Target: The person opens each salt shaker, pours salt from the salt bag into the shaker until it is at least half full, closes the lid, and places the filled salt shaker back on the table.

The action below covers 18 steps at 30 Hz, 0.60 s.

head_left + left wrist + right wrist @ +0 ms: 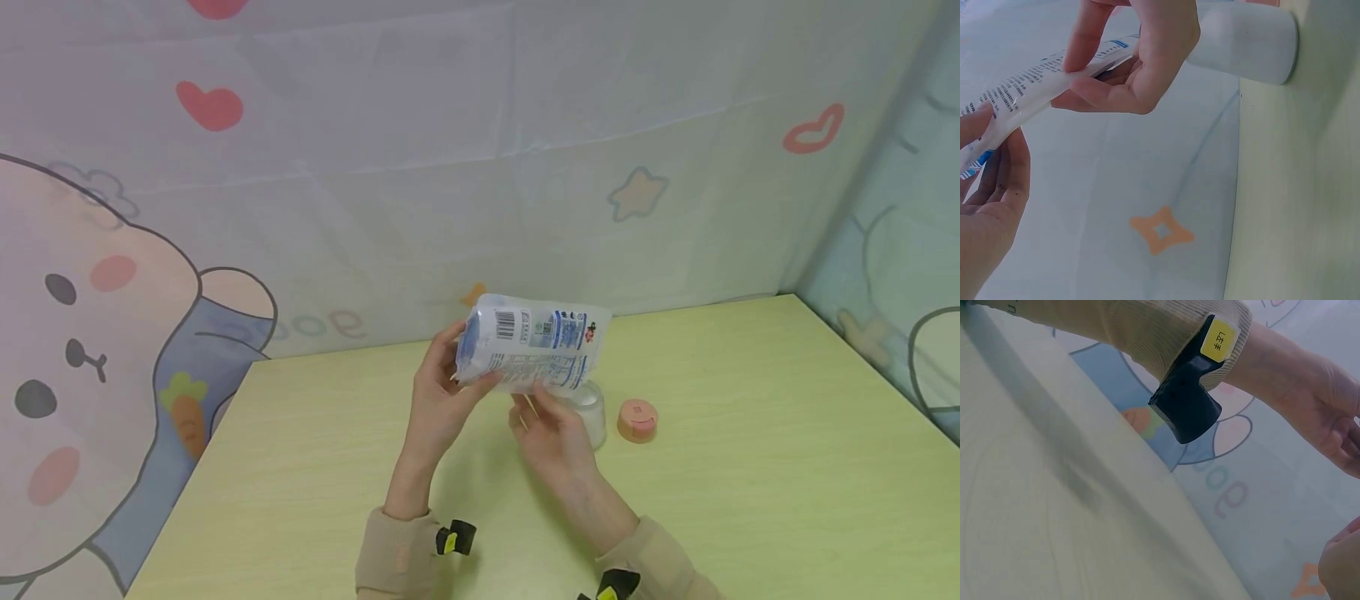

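Observation:
A white plastic pouch (536,343) with a barcode and blue print is held up above the table, tilted. My left hand (437,404) grips its left end, thumb on the printed face and fingers behind. At the lower right edge, my right hand (557,437) pinches the pouch between thumb and fingers, as the left wrist view also shows. Just behind the right hand stands a whitish jar (593,414), partly hidden by hand and pouch. In the right wrist view the pouch is out of sight; only parts of both hands show.
A round orange-pink lid (637,421) lies on the pale yellow-green table (750,467), to the right of the jar. A printed cloth backdrop (420,192) hangs along the table's far edge, and another cloth (900,275) hangs at the right.

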Tool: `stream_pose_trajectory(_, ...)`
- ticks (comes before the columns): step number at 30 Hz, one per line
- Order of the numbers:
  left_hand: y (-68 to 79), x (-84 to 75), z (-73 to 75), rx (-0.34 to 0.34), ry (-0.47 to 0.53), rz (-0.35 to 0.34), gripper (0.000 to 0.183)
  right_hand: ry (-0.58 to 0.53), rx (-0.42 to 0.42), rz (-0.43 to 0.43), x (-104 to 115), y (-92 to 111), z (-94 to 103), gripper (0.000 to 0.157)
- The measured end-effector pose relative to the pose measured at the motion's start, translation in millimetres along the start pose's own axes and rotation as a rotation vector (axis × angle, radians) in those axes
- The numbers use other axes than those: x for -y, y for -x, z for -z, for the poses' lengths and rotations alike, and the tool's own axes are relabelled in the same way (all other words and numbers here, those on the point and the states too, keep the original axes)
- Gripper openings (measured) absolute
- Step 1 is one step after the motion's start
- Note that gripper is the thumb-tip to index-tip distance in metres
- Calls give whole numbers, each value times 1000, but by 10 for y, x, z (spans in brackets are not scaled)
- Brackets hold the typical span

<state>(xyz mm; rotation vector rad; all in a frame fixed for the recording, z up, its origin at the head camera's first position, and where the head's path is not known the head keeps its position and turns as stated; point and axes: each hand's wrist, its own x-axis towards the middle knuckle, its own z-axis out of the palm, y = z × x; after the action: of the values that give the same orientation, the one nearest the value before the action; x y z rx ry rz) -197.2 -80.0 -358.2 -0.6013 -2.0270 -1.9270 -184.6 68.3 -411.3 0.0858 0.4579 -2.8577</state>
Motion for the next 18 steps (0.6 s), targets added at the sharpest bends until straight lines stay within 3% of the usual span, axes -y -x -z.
stream_pose_trajectory(13,3,-1,-27,1,8,8,62,4,48,5,3,4,1,18)
stream_pose_trajectory(18,5,-11,-24,6,2,24,64,5,6,17,5,1,-2,19)
